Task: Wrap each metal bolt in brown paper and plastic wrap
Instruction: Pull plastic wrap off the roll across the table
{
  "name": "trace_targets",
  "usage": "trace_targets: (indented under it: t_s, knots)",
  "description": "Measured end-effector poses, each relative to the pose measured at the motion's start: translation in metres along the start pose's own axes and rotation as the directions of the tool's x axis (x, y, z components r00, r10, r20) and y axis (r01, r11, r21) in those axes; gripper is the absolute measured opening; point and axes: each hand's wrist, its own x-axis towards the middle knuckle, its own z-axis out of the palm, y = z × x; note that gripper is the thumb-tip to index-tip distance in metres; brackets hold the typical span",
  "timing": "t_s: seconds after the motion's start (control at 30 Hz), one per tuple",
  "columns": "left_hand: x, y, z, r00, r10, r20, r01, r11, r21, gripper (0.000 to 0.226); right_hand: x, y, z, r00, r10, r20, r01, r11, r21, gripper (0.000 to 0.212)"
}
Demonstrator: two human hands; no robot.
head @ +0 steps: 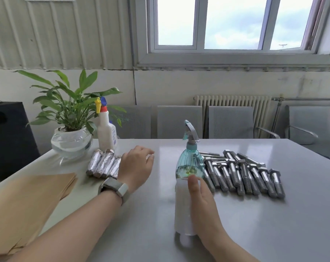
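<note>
Right hand (200, 197) thumb lies on an upright white plastic wrap roll (184, 208); other fingers hidden behind it. Left hand (134, 165) loosely curled, holding nothing, beside wrapped bolts (103, 164). Bare bolts (243, 174) right of teal spray bottle (190, 156). Brown paper (33, 201) far left on table (274, 224).

Bare bolts (243, 174): about fifteen, exact count unclear
Wrapped bolts (103, 164): about five
Spray bottles: two, one teal (190, 159), one white (106, 133)
Plastic wrap roll (183, 207): one
Potted plant (71, 118): one
Brown paper stack (27, 201): one
</note>
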Motion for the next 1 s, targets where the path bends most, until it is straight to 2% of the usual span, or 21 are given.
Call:
trace_targets:
  t_s: [0.03,0.1,0.2,0.3,0.53,0.77,1.0]
  knots:
    - [-0.011,0.010,-0.011,1.000,-0.029,0.002,0.029,0.987,-0.160,0.019,0.000,-0.001,0.001,1.000,0.003,-0.011,-0.002,1.000,0.021,0.077]
    - [-0.036,0.027,-0.030,0.994,-0.056,0.096,0.091,0.900,-0.426,0.017,-0.001,-0.002,0.002,0.999,0.023,-0.036,-0.020,0.996,0.088,0.085]
    - [-0.076,0.042,-0.045,0.979,-0.035,0.199,0.143,0.816,-0.561,0.017,-0.004,-0.004,0.003,0.995,0.086,-0.046,-0.077,0.981,0.177,0.087]
    - [-0.105,0.041,-0.044,0.976,-0.035,0.214,0.149,0.829,-0.540,0.016,-0.007,0.000,0.004,0.994,0.107,-0.005,-0.104,0.973,0.206,0.083]
    - [-0.124,0.032,-0.035,0.985,0.107,0.134,-0.042,0.907,-0.420,0.021,-0.007,0.000,0.005,1.000,0.016,0.012,-0.017,0.989,0.150,0.080]
    - [-0.125,0.028,-0.040,0.991,0.091,0.101,-0.042,0.912,-0.407,0.009,-0.004,0.002,0.001,1.000,0.015,-0.001,-0.015,0.992,0.127,0.061]
    - [-0.129,0.030,-0.040,0.995,0.087,0.042,-0.065,0.925,-0.375,0.008,-0.003,0.004,0.003,0.998,0.036,-0.048,-0.025,0.978,0.205,0.070]
